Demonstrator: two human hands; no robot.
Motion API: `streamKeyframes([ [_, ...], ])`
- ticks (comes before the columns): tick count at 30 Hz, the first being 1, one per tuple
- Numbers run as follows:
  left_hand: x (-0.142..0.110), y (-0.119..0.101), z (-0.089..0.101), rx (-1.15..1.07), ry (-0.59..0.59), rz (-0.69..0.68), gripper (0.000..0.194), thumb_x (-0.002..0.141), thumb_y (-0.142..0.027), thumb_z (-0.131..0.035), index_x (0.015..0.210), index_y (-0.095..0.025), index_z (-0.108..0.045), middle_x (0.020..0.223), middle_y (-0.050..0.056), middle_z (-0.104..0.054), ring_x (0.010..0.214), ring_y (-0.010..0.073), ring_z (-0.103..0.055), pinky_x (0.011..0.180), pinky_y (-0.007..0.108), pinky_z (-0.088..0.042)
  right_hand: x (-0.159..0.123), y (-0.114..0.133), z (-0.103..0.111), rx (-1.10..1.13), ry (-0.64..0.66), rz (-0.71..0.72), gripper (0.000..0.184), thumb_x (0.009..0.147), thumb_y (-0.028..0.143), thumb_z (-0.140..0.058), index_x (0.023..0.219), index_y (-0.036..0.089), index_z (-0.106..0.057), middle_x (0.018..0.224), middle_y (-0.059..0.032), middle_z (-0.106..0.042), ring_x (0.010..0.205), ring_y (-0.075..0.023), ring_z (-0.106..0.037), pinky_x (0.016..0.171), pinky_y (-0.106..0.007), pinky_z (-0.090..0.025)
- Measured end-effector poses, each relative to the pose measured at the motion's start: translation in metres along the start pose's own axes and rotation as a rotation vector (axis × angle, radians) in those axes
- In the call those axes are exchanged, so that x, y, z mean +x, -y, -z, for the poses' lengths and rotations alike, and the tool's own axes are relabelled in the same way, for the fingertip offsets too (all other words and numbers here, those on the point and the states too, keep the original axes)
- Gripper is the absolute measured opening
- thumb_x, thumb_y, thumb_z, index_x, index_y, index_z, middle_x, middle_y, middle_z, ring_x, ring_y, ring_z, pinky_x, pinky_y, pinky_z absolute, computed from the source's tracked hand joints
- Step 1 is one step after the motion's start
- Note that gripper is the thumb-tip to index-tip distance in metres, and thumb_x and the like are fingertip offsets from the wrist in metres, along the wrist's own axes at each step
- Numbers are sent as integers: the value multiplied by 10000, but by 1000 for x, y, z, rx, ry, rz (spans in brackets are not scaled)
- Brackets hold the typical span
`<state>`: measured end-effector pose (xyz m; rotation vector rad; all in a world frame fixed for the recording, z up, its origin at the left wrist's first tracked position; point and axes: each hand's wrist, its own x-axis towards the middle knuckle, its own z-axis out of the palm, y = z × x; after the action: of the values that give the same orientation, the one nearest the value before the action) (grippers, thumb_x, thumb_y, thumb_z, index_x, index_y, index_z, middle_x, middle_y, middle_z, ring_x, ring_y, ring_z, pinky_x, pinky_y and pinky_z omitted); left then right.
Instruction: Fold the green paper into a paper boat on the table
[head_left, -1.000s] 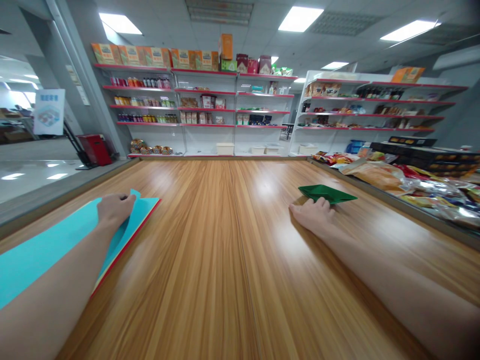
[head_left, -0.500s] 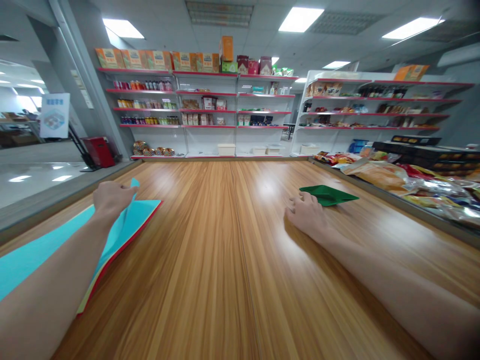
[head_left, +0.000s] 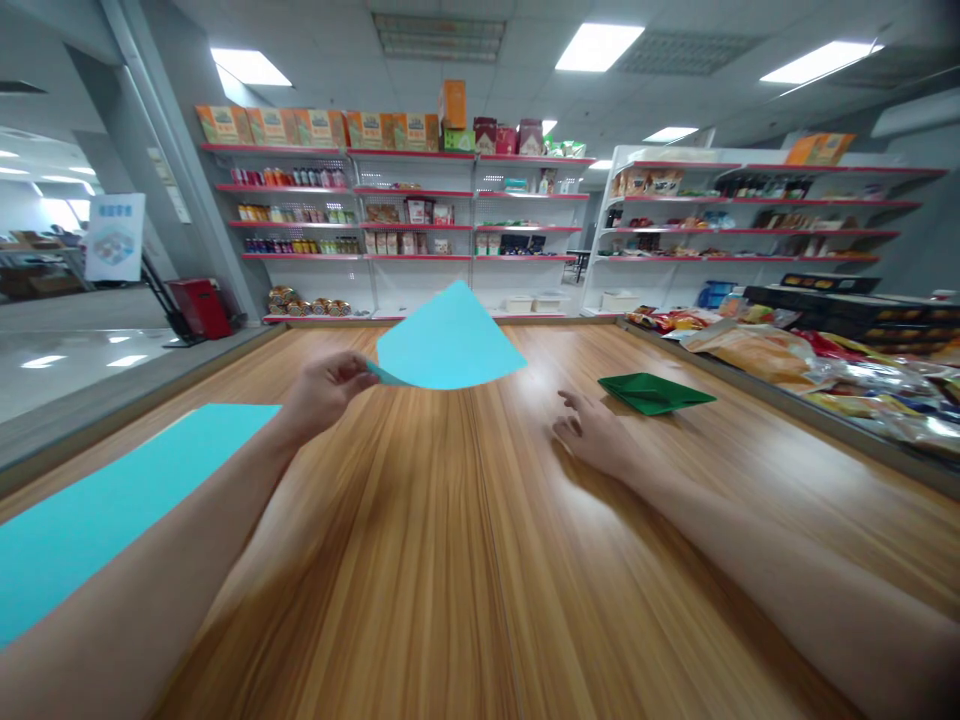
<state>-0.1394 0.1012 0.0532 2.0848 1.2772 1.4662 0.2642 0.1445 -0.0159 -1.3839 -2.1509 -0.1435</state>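
Note:
Pinched by one corner, a sheet of light blue paper is held up over the middle of the table by my left hand. The sheet bends slightly and its far corner points away from me. Beneath my left forearm lies a stack of blue paper, partly hidden by the arm. My right hand hovers low over the wood with fingers apart and nothing in them. Just beyond its fingers, to the right, rests a folded green paper piece, apart from the hand.
The wooden table has a raised edge. Along its right side lie packaged snacks and black boxes. Stocked shelves stand past the far edge. At the left are a sign board and a red box.
My left hand has lifted a blue sheet off the stack and carried it right, to the table's middle. My right hand has shifted slightly left, away from the green paper, its fingers opening.

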Motion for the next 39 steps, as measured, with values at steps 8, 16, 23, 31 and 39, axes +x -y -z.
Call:
streamKeyframes([
  [8,-37,10,-62,-75,252,151,234,752,-381,-657,700,-159,-602,631,-15,-557,594,126,-499,559,234,-386,-3,11,8,166,151,177,660,861,377,-574,1442,219,-301,1162,-100,-594,1047,-233,-573,914,-391,-447],
  [16,-40,8,-70,-101,380,154,242,779,-370,-643,694,-144,-619,648,-3,-567,617,126,-495,567,230,-371,-2,14,9,185,217,379,244,914,292,-510,1068,238,-691,1079,-78,-602,996,-189,-577,896,-340,-459],
  [23,-45,-5,-77,-80,316,98,208,799,-348,-642,716,-159,-661,703,25,-645,685,161,-567,647,266,-434,-7,34,10,181,221,411,249,900,319,-543,1084,231,-686,1127,-88,-619,1065,-214,-570,945,-381,-447],
  [31,-57,-29,-111,144,323,-511,184,932,-247,-501,939,-169,-668,858,74,-685,806,169,-620,737,283,-469,-20,69,4,256,258,536,359,916,183,-446,1242,216,-592,1255,-73,-600,1189,-212,-531,1025,-404,-409],
  [39,-48,12,-85,500,112,-282,201,919,-190,-497,1020,-216,-668,949,52,-723,883,208,-659,1013,461,-341,-11,38,6,379,-158,153,268,923,287,-441,913,183,-688,732,-15,-665,653,-162,-605,627,-270,-477],
])
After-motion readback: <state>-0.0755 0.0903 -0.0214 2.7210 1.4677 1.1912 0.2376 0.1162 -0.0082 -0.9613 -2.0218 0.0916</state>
